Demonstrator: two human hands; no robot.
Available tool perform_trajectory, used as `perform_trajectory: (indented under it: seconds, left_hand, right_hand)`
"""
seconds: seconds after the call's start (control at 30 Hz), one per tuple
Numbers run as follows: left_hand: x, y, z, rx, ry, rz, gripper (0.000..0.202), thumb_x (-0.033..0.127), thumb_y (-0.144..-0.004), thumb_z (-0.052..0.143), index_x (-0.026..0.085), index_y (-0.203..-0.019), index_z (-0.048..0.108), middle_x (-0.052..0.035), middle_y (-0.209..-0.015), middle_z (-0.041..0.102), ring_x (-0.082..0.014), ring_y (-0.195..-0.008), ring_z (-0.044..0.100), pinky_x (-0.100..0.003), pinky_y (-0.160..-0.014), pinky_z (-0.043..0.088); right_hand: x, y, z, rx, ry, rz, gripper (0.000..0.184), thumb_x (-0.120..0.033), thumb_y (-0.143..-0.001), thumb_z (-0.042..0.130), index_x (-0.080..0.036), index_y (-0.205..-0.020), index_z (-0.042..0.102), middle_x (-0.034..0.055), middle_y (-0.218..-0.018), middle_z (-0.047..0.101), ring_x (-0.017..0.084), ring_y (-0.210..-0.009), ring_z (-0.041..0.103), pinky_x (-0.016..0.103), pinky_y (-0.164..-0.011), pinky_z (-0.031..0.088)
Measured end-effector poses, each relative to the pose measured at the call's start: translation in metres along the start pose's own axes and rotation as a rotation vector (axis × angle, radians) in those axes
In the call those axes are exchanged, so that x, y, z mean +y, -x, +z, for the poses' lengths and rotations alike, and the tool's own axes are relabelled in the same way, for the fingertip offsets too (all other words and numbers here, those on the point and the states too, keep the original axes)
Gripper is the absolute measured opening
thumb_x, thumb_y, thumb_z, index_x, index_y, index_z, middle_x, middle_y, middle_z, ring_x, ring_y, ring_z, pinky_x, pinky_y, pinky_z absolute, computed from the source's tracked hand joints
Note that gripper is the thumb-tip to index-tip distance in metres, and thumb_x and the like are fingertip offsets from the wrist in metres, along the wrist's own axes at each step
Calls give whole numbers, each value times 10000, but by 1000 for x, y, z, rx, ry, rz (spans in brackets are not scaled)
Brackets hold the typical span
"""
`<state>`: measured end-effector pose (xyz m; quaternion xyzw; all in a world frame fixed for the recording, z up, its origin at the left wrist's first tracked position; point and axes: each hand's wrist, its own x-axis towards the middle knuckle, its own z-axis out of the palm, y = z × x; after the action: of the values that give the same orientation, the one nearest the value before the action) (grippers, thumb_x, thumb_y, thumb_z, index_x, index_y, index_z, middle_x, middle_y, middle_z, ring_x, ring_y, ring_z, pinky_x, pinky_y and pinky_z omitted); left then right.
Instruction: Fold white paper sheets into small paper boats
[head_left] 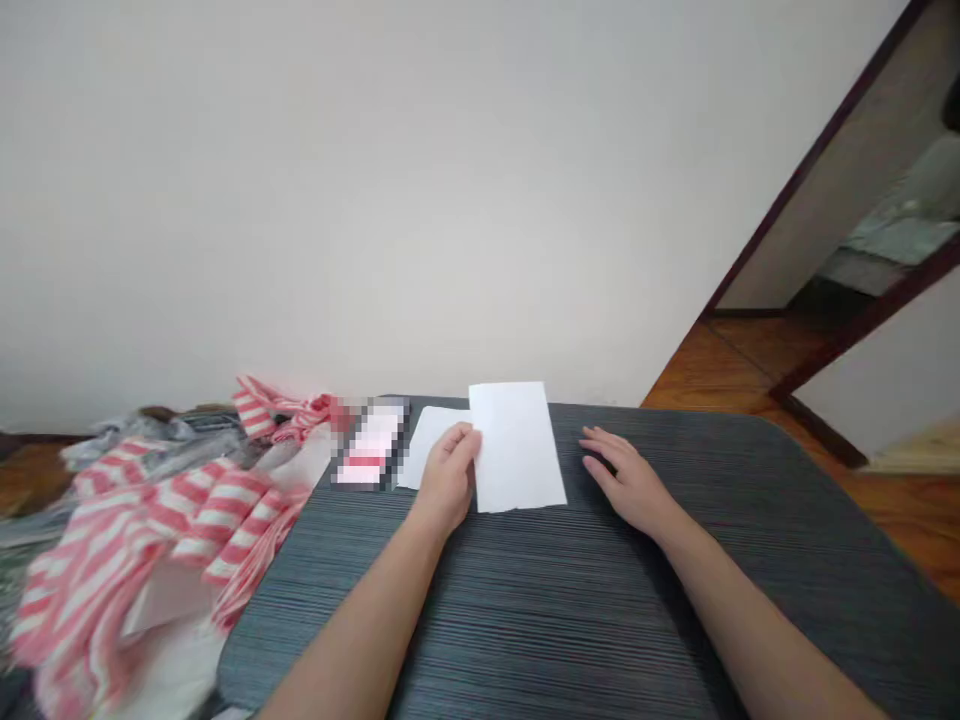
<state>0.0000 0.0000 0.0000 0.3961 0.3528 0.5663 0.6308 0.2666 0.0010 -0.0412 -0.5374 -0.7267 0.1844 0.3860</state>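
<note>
While gripped at its left edge by the left hand (448,478), a white paper sheet (517,447) lying flat, partly over a second sheet (430,447), on the grey ribbed table (525,620): a narrow pinch, thumb on top. Right hand (628,478) open wide, palm down, just beside the sheet.

Two bare forearms (360,630) extend into view from the near edge, one at left and one at right; each is smooth and tapers to a narrow wrist. The left hand (448,478) and right hand (628,482) are both slender, and the right hand's long, thin fingers (600,450) are plainly visible. Nail detail is too small to confirm.
</note>
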Motion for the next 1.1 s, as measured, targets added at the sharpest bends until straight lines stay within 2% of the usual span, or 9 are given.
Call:
perform_trajectory:
  seconds: [0.07, 0.1, 0.17, 0.27, 0.33, 0.5, 0.73, 0.93, 1.1]
  left_hand:
    - [-10, 2, 10, -74, -81, -87, 200, 359, -831, 547, 183, -813, 454, 26, -689, 539, -86, -561, 512, -193, -506, 434]
    - [-14, 3, 14, -104, -130, -120, 204, 377, -834, 536, 188, -837, 460, 21, -690, 552, -94, -540, 510, -202, -482, 433]
    - [-21, 5, 19, -146, -267, -151, 213, 392, -834, 527, 186, -851, 476, 20, -637, 553, -105, -498, 505, -211, -450, 424]
    - [-30, 4, 16, -212, -378, -165, 220, 406, -849, 492, 190, -887, 494, 14, -620, 568, -122, -491, 527, -221, -445, 424]
    - [-38, 0, 7, -217, -419, -157, 223, 410, -855, 478, 194, -906, 502, 11, -629, 576, -125, -496, 533, -216, -439, 412]
    - [-52, -9, -9, -213, -454, -165, 219, 399, -862, 467, 190, -911, 507, 7, -627, 577, -118, -492, 523, -203, -431, 388]
    - [-45, -10, -1, -208, -373, -195, 267, 356, -857, 474, 213, -1080, 502, 16, -627, 556, -115, -503, 511, -203, -450, 398]
    - [-41, -10, 1, -175, -217, -269, 174, 313, -835, 459, 186, -902, 557, -3, -706, 538, -121, -594, 528, -204, -483, 413]
    - [-39, -8, 3, -182, -350, -175, 188, 329, -801, 560, 179, -913, 550, 32, -648, 503, -72, -521, 444, -164, -450, 314]
  right_hand:
    - [-8, 4, -4, -37, -162, 58, 389, -441, -898, 427, -199, -1127, 627, 112, -1186, 605, 274, -1090, 533, 441, -914, 424]
    - [-12, 6, -5, -93, -278, 111, 425, -439, -928, 350, -195, -1189, 580, 113, -1095, 640, 240, -933, 600, 395, -774, 491]
    - [-20, 9, -6, -189, -472, 201, 470, -453, -946, 266, -172, -1227, 518, 97, -898, 662, 180, -639, 593, 309, -527, 474]
    - [-27, 9, -1, -229, -512, 290, 385, -415, -874, 490, -173, -1174, 494, -9, -638, 586, 97, -414, 432, 231, -409, 341]
    - [-26, 7, 7, -252, -539, 301, 323, -396, -865, 507, -173, -1099, 507, -37, -573, 535, 92, -415, 419, 221, -417, 319]
    - [-14, 3, 23, -271, -525, 306, 256, -381, -864, 507, -178, -1019, 520, -42, -563, 531, 97, -438, 429, 222, -431, 317]
    - [-7, 5, 17, -288, -528, 246, 259, -329, -886, 479, -185, -1097, 526, -34, -605, 534, 96, -454, 432, 229, -452, 359]
    - [-3, 6, 10, -271, -431, 235, 239, -275, -868, 475, -189, -980, 668, 14, -665, 600, 127, -536, 521, 253, -516, 423]
    - [-7, 5, 9, -301, -417, 224, 251, -245, -866, 466, -189, -964, 690, 15, -661, 597, 131, -553, 525, 259, -540, 433]
